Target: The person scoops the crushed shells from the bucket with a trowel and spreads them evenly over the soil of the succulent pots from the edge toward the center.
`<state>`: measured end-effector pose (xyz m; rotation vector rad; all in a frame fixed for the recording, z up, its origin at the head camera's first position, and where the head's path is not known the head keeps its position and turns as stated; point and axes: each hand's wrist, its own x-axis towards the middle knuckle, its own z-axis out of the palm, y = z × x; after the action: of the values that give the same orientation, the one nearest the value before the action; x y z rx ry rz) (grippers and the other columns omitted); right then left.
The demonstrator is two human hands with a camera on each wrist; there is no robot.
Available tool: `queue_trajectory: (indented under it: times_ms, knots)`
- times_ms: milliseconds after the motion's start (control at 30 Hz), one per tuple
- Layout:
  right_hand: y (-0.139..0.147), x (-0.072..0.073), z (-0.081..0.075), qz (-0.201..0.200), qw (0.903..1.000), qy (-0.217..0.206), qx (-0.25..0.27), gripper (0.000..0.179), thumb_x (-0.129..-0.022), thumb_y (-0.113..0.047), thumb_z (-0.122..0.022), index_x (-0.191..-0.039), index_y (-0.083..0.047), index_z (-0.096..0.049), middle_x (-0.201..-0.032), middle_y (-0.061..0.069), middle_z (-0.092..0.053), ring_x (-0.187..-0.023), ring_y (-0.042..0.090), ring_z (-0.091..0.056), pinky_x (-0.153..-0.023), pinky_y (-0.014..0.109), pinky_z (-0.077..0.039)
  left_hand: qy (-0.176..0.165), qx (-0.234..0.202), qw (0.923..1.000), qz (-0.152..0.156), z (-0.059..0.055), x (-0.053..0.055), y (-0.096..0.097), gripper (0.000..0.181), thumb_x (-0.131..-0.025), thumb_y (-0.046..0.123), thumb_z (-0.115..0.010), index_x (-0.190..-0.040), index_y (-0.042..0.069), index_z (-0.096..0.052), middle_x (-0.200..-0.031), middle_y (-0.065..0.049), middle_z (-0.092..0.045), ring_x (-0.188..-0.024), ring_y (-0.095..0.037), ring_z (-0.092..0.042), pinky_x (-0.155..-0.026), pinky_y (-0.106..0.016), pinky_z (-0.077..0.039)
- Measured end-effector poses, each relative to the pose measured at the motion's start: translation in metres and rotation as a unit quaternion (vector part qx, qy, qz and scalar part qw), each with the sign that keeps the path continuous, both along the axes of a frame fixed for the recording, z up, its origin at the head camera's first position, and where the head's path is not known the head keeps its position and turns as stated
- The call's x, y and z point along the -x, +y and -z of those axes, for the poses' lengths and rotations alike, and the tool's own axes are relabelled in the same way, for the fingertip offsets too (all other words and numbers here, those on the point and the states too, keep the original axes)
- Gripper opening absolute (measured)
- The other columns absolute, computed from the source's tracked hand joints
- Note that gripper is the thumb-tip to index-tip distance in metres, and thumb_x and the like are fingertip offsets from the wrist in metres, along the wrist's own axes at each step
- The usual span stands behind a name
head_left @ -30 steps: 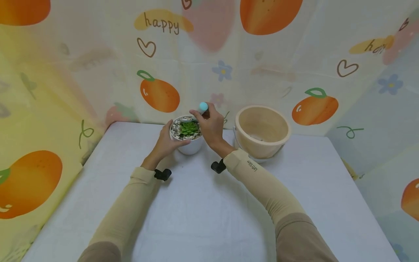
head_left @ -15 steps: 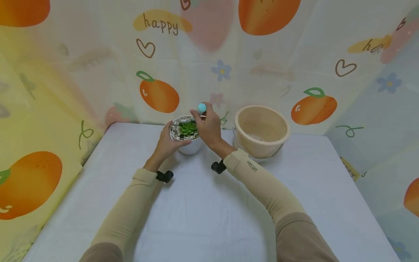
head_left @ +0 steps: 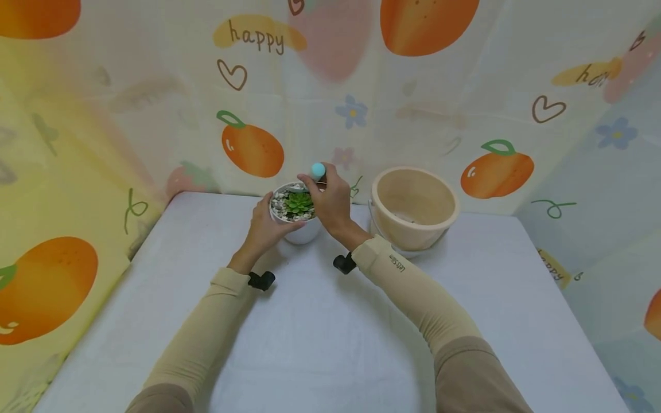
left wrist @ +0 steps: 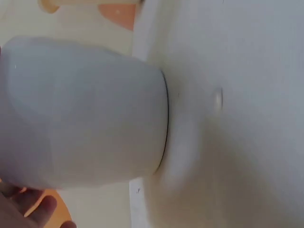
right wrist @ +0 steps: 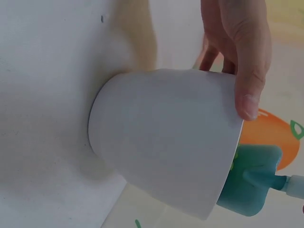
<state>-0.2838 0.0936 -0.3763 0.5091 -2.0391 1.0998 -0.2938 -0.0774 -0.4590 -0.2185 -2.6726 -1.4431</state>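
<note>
A small white pot [head_left: 303,234] stands upright on the table, with pale pebbles [head_left: 281,209] around a green succulent [head_left: 298,202]. My left hand [head_left: 264,228] grips the pot from its left side; in the right wrist view its thumb lies over the rim. My right hand [head_left: 334,202] holds a small garden shovel above the pot's right rear, the light blue handle end [head_left: 318,171] showing past the fingers. The teal shovel blade [right wrist: 251,178] is at the pot's mouth in the right wrist view. Whether its tip touches the pebbles cannot be seen.
Right of the right hand stands a larger cream pot [head_left: 410,232] with a wide mouth and small bits at its bottom. A white cloth [head_left: 330,338] covers the table. Behind it hangs a fruit-patterned curtain [head_left: 310,115].
The left forearm has shifted slightly to the right. The shovel's handle end has moved a little left. Both hands keep their hold, and the pots stay where they were.
</note>
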Motion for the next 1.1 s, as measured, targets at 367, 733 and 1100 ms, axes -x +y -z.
queue_trajectory:
  times_ms: [367, 733, 1100]
  knots:
    - [0.002, 0.003, -0.001, 0.024, 0.9994, 0.026, 0.002, 0.037, -0.087, -0.026, -0.074, -0.105, 0.002, -0.058, -0.087, 0.012, -0.071, -0.082, 0.022, -0.074, -0.074, 0.028, -0.059, -0.035, -0.028, 0.9982, 0.041, 0.001, 0.013, -0.006, 0.117, -0.075, 0.044, -0.082, -0.157, 0.011, -0.005, -0.159, -0.018, -0.02, -0.145, -0.035, -0.025, -0.118, -0.057, -0.025]
    - [0.003, 0.004, -0.004, 0.032, 0.9988, 0.036, 0.01, 0.038, -0.086, -0.027, -0.074, -0.103, 0.003, -0.06, -0.086, 0.013, -0.071, -0.08, 0.021, -0.074, -0.072, 0.028, -0.059, -0.009, 0.004, 0.9999, 0.011, -0.001, 0.003, -0.001, 0.117, -0.073, 0.049, -0.081, -0.156, 0.004, -0.012, -0.156, -0.021, -0.024, -0.142, -0.038, -0.026, -0.114, -0.059, -0.03]
    - [0.003, 0.004, -0.005, 0.026, 0.9983, 0.035, 0.038, 0.037, -0.085, -0.026, -0.076, -0.102, 0.002, -0.06, -0.084, 0.013, -0.072, -0.078, 0.021, -0.073, -0.07, 0.028, -0.059, -0.025, -0.004, 0.9994, 0.026, 0.003, 0.007, -0.005, 0.117, -0.074, 0.048, -0.081, -0.156, 0.006, -0.009, -0.158, -0.021, -0.023, -0.144, -0.037, -0.026, -0.116, -0.058, -0.027]
